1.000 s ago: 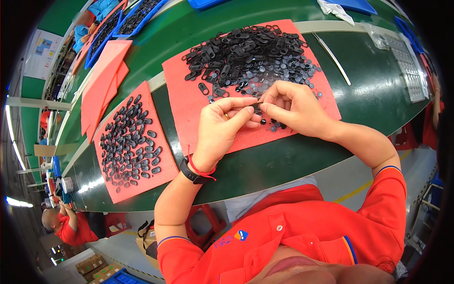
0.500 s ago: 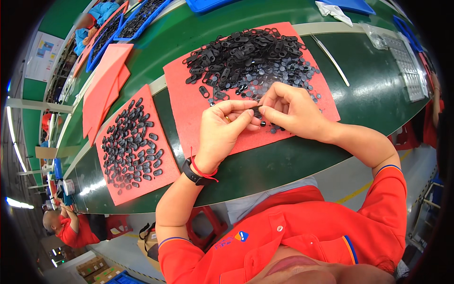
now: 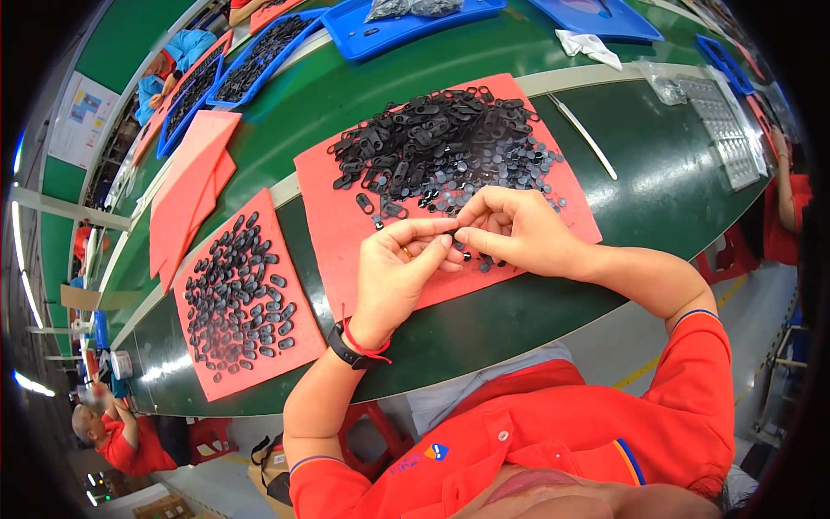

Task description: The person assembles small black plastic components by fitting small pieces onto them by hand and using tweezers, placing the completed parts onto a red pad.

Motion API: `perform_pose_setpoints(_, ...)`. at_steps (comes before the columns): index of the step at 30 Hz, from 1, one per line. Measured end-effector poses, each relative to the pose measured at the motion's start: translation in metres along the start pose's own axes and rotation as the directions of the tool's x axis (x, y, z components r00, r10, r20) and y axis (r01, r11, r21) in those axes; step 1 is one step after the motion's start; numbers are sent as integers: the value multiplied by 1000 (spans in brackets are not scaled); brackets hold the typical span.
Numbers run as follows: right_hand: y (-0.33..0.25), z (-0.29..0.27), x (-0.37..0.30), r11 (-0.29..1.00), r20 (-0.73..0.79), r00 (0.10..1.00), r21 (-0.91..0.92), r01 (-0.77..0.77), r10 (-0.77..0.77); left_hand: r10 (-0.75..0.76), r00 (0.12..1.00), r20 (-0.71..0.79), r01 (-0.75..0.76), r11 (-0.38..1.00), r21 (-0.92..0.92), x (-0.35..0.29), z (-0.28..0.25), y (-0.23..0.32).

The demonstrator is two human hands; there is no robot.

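Observation:
My left hand and my right hand meet fingertip to fingertip over the front of a pink foam mat. Between them they pinch a small black part, mostly covered by the fingers. Behind the hands lies a heap of black oval plastic pieces with ring-shaped openings. Small round grey discs spill from the heap's right side, close to my right hand. One oval piece lies apart, left of the heap.
On a second pink mat at left, many black oval parts are spread. Bare pink sheets lie behind it. A white-handled tool, a clear tray, a white cloth and blue trays stand farther off.
The whole view has shifted, so the table sits lower in the picture and more blue tray shows at the top. Both hands keep pinching the small part, with slight finger movement.

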State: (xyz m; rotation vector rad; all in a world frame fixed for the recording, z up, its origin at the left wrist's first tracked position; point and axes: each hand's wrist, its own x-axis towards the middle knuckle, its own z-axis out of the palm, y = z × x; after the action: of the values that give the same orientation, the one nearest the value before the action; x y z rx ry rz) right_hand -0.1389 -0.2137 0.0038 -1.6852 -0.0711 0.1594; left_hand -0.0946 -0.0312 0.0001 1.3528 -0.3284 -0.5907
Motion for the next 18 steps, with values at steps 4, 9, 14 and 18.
perform_pose_setpoints(4,3,0,0,998,3,999,-44,47,-47,11,999,-32,-10,1000,29,1,5,2)
perform_pose_setpoints(9,8,0,0,998,-1,999,-50,33,-33,-5,1000,2,5,1000,21,-1,3,-2)
perform_pose_setpoints(14,12,1,0,998,0,999,-48,43,-43,-11,1000,17,11,1000,7,-2,1,-5)
perform_pose_setpoints(18,-3,1,-1,993,17,996,78,-89,88,16,1000,1,-16,1000,5,-2,3,-4)
